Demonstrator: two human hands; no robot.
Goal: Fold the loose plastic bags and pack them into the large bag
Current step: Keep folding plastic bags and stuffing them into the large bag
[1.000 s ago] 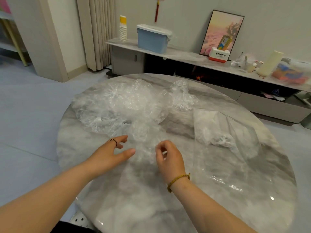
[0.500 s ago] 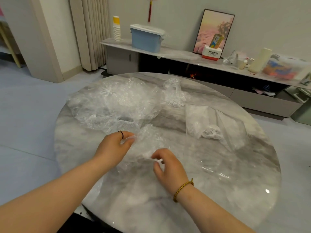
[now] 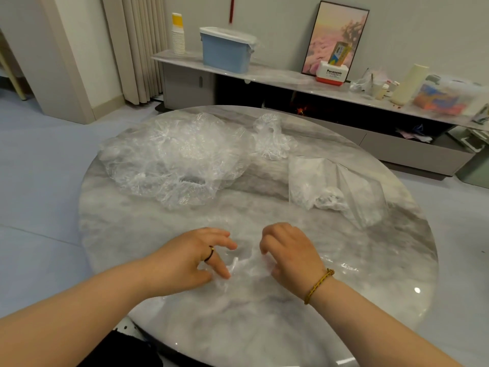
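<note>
Near, on the round grey marble table (image 3: 132, 234), the left hand (image 3: 194, 258) is pinching a flat clear plastic bag (image 3: 244, 268); the right hand (image 3: 289, 250) is resting curled fingertips on it, grip unclear. Farther off, crumpled clear bags (image 3: 174, 160) are lying left, the large clear bag (image 3: 362, 197) right.

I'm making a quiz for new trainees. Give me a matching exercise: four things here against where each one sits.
1. blue lidded bin
2. pile of crumpled bags
3. large bag
4. thin bag

A. table, right side
B. between left hand and right hand
C. table, far left
D. on the low cabinet

Pairs: 1-D, 2-C, 3-A, 4-B
</note>
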